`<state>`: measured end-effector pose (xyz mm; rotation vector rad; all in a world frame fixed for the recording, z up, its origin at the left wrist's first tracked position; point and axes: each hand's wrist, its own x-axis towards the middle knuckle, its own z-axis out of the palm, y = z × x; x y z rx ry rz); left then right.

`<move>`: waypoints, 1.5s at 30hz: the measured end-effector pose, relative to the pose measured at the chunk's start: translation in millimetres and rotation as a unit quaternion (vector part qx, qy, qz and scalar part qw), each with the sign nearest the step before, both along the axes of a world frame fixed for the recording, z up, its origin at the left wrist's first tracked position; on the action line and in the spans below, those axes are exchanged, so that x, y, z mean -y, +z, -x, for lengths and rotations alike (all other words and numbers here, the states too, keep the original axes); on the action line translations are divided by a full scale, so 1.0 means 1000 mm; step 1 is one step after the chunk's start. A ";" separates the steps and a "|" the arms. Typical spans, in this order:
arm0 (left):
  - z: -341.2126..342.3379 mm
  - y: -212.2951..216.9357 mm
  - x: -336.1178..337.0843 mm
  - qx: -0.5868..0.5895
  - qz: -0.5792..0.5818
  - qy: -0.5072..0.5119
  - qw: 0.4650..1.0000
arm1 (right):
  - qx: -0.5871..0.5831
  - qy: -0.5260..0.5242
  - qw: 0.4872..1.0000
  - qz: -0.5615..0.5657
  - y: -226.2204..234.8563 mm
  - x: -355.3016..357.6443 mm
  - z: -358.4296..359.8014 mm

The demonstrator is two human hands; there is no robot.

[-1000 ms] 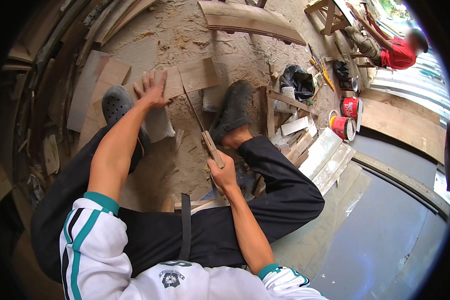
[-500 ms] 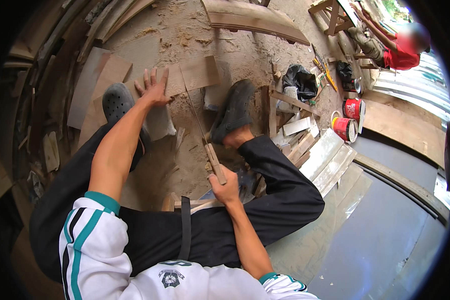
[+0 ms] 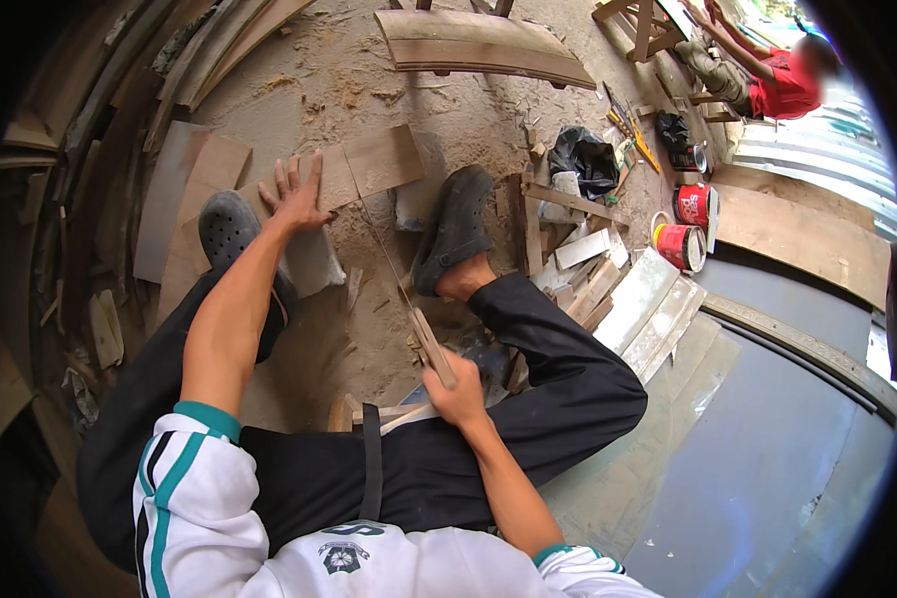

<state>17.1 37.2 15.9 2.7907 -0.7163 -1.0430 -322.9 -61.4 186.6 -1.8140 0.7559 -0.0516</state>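
Note:
A thin brown board [image 3: 384, 161] lies across two pale blocks near the ground, between my feet. My left hand [image 3: 297, 199] is spread flat on it, fingers apart, pressing near its middle. In my right hand [image 3: 455, 387] is the wooden handle of a handsaw [image 3: 431, 344], fingers wrapped round it. The narrow blade runs up and away from the handle and meets the board just right of my left hand, where a thin cut line crosses the wood. One pale block [image 3: 314, 261] shows under the board beside my left shoe; another [image 3: 421, 184] shows by my right shoe.
Long planks [image 3: 90, 130] are stacked at the left. A wooden bench [image 3: 483, 48] stands ahead. At right lie wood offcuts [image 3: 593, 264], a black plastic bag [image 3: 583, 159], a yellow-handled tool [image 3: 636, 135] and red cans [image 3: 680, 246]. A co-worker in a red shirt [image 3: 782, 85] is at far right.
My right hand has drawn the saw slightly back toward me and to the right. The left hand stays on the board. The whole view has shifted a little.

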 end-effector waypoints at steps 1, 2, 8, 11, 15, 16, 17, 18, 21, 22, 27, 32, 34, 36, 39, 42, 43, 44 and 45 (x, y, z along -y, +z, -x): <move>0.000 0.001 0.001 0.002 -0.001 -0.004 1.000 | -0.009 0.010 1.000 -0.001 0.001 0.004 0.002; 0.000 0.001 0.002 0.004 -0.002 -0.008 1.000 | -0.019 0.020 1.000 -0.001 -0.001 0.007 0.004; -0.002 -0.014 0.002 0.030 0.018 -0.012 0.999 | -0.017 0.000 1.000 -0.017 -0.059 0.016 -0.072; 0.000 -0.010 -0.001 0.027 0.014 -0.004 1.000 | -0.006 0.000 1.000 0.008 -0.030 0.002 -0.045; -0.006 -0.004 0.000 0.028 0.016 -0.001 0.999 | 0.030 -0.013 0.999 0.016 0.002 -0.006 0.006; -0.002 -0.004 0.004 0.023 0.025 -0.004 0.999 | 0.011 -0.004 1.000 0.009 -0.004 0.000 -0.002; 0.004 -0.003 0.007 0.018 0.033 -0.008 0.999 | -0.002 0.008 1.000 0.016 -0.017 0.006 -0.019; 0.003 -0.004 0.010 0.020 0.038 -0.011 0.999 | 0.000 0.009 1.000 0.026 -0.041 0.012 -0.041; 0.000 -0.007 0.003 0.025 0.034 -0.013 0.999 | -0.020 0.003 1.000 0.009 -0.065 0.013 -0.072; 0.000 -0.007 0.000 0.024 0.031 -0.012 0.999 | -0.016 0.005 1.000 0.010 -0.058 0.011 -0.063; -0.002 -0.003 -0.001 0.024 0.022 -0.003 0.999 | -0.009 0.003 1.000 0.005 0.003 0.000 0.008; 0.002 -0.010 0.006 0.028 0.032 -0.013 0.999 | -0.035 -0.009 0.999 0.002 -0.073 0.011 -0.055; 0.001 -0.005 0.007 0.020 0.021 -0.008 1.000 | -0.019 0.000 1.000 0.007 -0.066 0.008 -0.045; 0.001 -0.002 0.005 0.015 0.011 -0.005 1.000 | -0.026 -0.007 1.000 -0.003 -0.046 0.001 -0.011; -0.002 -0.002 0.003 0.019 0.011 -0.005 1.000 | -0.041 -0.003 0.999 0.012 -0.014 0.005 0.025; 0.000 -0.006 0.004 0.032 0.020 -0.013 0.999 | -0.065 0.012 0.997 0.030 0.018 0.021 0.032; 0.001 -0.006 0.003 0.041 0.015 -0.014 0.999 | -0.061 0.017 0.997 0.033 0.033 0.028 0.025; 0.002 -0.006 0.002 0.049 0.010 -0.016 0.999 | -0.057 0.022 0.998 0.035 0.045 0.035 0.021; 0.004 -0.005 0.002 0.066 0.006 -0.013 0.998 | -0.048 0.027 0.998 0.038 0.056 0.041 0.020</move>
